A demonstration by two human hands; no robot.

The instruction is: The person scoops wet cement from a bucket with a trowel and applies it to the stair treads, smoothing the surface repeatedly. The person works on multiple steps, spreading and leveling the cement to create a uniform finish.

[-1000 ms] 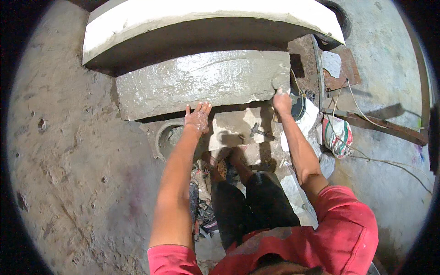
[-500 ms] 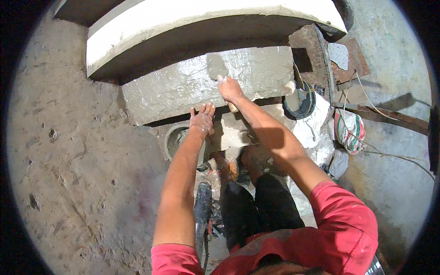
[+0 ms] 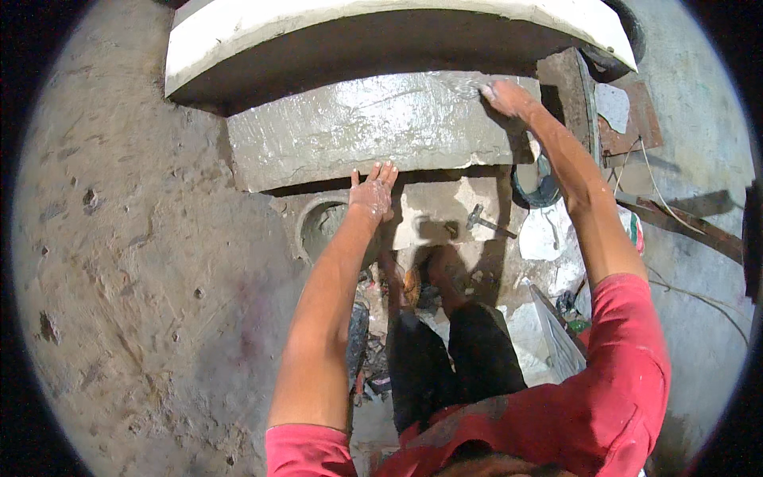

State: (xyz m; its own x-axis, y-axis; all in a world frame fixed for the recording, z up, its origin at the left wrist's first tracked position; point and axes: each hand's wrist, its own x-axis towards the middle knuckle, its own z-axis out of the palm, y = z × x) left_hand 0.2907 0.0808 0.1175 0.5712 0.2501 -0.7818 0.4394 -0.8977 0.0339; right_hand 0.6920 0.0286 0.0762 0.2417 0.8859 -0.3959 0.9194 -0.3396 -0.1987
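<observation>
A wet grey cement step (image 3: 350,119) stretches across in front of me, shiny on top. My left hand (image 3: 373,192) rests on its front edge with fingers stretched out and holds nothing. Toward the step's far right end, my right hand (image 3: 510,97) is closed on a trowel (image 3: 465,83), whose grey blade lies against the wet surface, blurred by motion. The wooden handle is hidden by the hand now. Below my left hand stands a round bucket (image 3: 308,222) with grey mortar inside.
A curved white-topped ledge (image 3: 262,36) overhangs the step's far side. A hammer (image 3: 486,222) lies on the lower step before my feet. A black bucket (image 3: 542,191) stands under my right forearm. Cables (image 3: 668,195) and a board (image 3: 648,131) lie at the right.
My right hand has swept the trowel right along the step, to its far right part. My left hand stays at the front edge. The view has shifted, and the hammer now shows.
</observation>
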